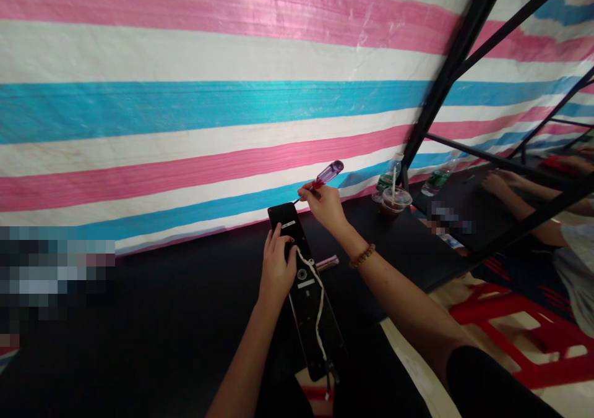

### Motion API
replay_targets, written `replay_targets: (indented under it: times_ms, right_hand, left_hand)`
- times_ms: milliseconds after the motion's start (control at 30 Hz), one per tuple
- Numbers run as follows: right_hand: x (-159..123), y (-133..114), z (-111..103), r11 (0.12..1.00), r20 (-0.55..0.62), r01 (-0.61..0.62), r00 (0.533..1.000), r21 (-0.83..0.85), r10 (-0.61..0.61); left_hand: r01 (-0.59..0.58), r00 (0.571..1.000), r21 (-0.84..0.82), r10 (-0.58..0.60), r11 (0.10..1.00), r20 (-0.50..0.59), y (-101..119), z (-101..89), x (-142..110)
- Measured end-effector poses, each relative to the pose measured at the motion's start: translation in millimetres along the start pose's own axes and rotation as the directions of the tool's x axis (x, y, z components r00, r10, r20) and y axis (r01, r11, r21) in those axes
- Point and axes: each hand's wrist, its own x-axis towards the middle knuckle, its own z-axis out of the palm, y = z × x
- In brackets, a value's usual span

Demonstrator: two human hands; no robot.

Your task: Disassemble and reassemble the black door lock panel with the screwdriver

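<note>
From here, the long black door-lock panel [304, 300] lies lengthwise on a black tabletop [153, 325], its far end pointing toward a striped pink, white and blue tarpaulin [208, 96]. The person's left hand [277, 269] sits on the panel's upper part, fingers bent against its face. It seems to steady the panel, though I can't tell whether the fingers wrap around the far edge. The right hand [325, 208] is raised just above the panel's top end, pinching the shaft of a screwdriver [328, 174] with a clear purple handle. Its thin tip points down toward the panel's top corner, and from this angle I can't tell if it touches. A white cable [319, 310] snakes down the panel beside the left hand, and dark wires [328, 375] trail from the near end, where the person's body and the table's edge make things hard to follow. A small pink-handled tool [327, 262] lies just beside the panel, partly hidden behind it. Farther off stand a plastic cup with a straw [393, 203] and a water bottle [387, 177]. Another person's hands [496, 183] rest on a table at the right. Blurred patches [55, 276] hide whatever lies at the left edge.
</note>
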Motion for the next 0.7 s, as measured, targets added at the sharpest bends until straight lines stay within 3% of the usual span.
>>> replay_targets:
  times_ms: [700]
  right_hand:
    - [-5.1,-5.3,1.2,0.989,0.033,0.070,0.997,-0.130,-0.066]
  left_hand:
    - [-0.007,1.000,-0.022,0.007,1.000,-0.019,-0.9,0.9,-0.8]
